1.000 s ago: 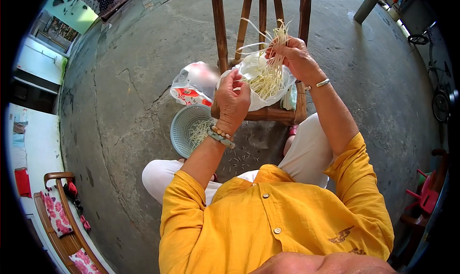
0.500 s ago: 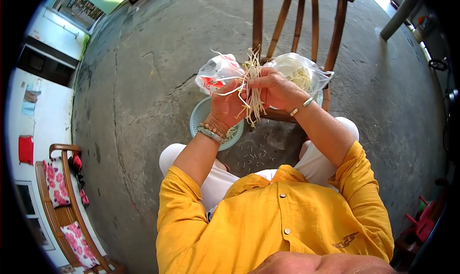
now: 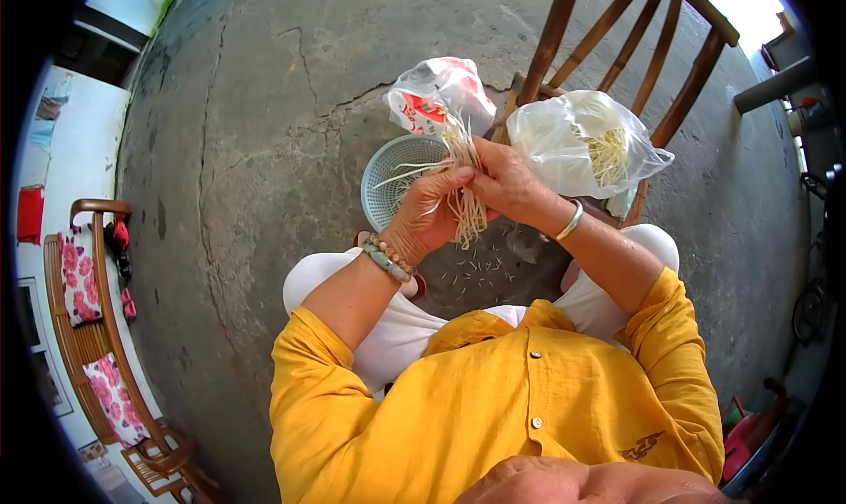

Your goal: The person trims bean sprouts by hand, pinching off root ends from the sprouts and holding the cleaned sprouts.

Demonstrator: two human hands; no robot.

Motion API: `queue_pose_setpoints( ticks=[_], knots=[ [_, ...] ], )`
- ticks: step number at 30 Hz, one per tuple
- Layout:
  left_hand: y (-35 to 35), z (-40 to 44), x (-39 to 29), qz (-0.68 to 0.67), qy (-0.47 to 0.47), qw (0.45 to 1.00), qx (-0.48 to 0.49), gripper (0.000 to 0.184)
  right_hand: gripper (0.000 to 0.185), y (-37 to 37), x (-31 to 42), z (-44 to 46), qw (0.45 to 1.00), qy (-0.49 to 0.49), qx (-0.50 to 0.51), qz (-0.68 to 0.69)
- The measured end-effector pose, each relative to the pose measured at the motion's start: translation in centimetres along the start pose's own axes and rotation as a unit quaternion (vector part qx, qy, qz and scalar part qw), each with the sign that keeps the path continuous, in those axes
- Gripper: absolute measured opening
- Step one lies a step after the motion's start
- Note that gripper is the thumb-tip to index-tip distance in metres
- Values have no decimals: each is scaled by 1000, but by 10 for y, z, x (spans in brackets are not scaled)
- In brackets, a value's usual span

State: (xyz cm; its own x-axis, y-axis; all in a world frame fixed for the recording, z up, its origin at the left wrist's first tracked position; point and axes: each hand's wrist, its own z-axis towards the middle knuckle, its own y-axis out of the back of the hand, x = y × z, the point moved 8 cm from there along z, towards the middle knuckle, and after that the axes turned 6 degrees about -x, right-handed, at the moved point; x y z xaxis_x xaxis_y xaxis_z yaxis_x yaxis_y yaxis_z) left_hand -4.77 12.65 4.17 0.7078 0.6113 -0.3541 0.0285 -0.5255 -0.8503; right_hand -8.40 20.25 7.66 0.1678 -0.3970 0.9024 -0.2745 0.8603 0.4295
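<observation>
A bunch of pale bean sprouts (image 3: 467, 218) is held between my two hands, in front of my knees. My left hand (image 3: 429, 211), with beaded bracelets at the wrist, is closed round the bunch from the left. From the right my right hand (image 3: 513, 180) grips the same bunch, fingers pressed together. Behind my left hand stands a light blue colander (image 3: 377, 180) on the floor, with some sprouts in it. An open white plastic bag (image 3: 551, 151) holding more sprouts lies on the wooden chair (image 3: 561, 30).
A red and white plastic bag (image 3: 451, 90) is just beyond the colander. Small scraps (image 3: 476, 270) lie scattered on the concrete floor between my feet. A wooden bench (image 3: 84, 332) with flowered cushions stands at the left, and a post (image 3: 775, 85) rises at the upper right.
My right hand has brought the sprouts away from the white bag to my left hand, which now holds them too. The view has shifted, so chair and bag appear farther right.
</observation>
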Motion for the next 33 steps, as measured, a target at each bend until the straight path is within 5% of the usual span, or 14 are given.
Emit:
queue_pose_setpoints(
  ticks=[5, 18, 27, 30, 31, 33],
  knots=[
    [19, -1, -6, 6, -33, 999, -19, 32, 22, -7, 28, -5, 974, 201, -58, -90],
    [1, -8, 10, 164, -44, 984, -43, 25, 43, 4, 28, -31, 952, 180, -31, -247],
    [8, -9, 13, 287, -49, 953, -81, 27, 41, 31, 8, -46, 984, 176, -17, -16],
    [6, -10, 17, 342, -26, 936, -73, 29, 29, 39, -12, -38, 990, 133, -8, 51],
    [5, -10, 20, 361, -19, 930, -65, 30, 21, 39, -30, -37, 982, -19, -51, 181],
    [-6, -12, 30, 367, 38, 929, -10, 32, 24, 40, -45, -34, 971, -110, -14, 209]
  ],
)
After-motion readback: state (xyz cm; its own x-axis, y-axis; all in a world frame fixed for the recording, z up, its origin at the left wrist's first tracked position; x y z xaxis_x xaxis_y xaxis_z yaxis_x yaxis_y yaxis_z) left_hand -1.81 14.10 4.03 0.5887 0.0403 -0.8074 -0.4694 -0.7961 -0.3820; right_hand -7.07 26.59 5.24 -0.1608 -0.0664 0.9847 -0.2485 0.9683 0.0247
